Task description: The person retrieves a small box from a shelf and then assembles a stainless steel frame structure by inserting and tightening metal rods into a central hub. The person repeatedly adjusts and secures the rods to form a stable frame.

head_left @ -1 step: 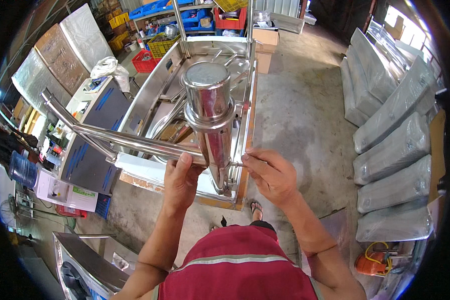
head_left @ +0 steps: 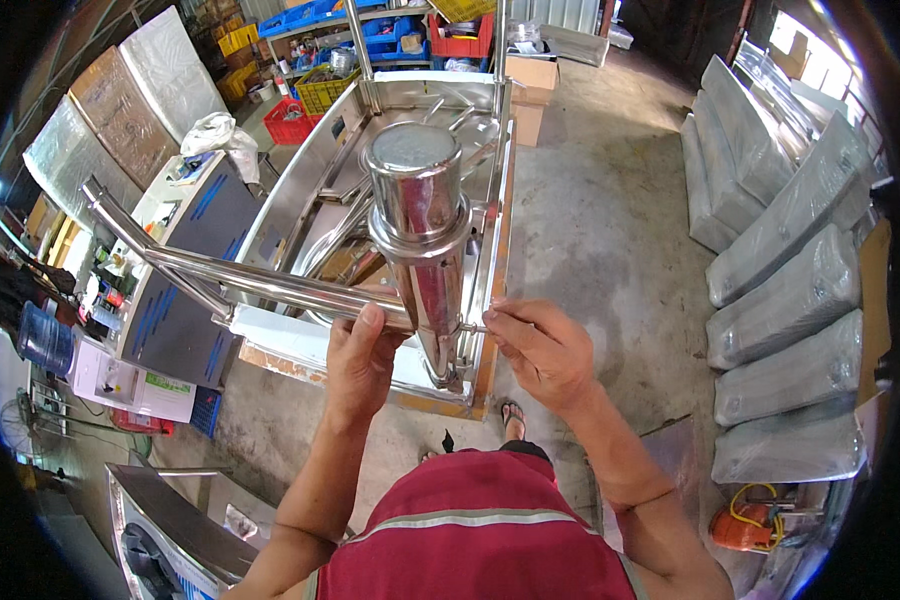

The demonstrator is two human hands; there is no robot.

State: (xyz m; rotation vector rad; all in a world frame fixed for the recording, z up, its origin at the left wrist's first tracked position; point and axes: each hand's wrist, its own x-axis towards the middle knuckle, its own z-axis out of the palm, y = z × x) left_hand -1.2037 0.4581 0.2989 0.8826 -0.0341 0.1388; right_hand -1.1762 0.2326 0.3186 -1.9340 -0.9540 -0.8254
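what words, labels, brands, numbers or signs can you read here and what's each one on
No text here is clear enough to quote.
Green label on the white box at left: too small to read.
Blue marks on the metal unit at lower left: too blurred to tell if they are letters.
Steel tube in the left hand and upright steel post: no lettering visible.

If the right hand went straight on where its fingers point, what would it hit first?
Past the thin metal piece at its fingertips, the right hand would probably meet the shiny metal post first; depth is unclear.
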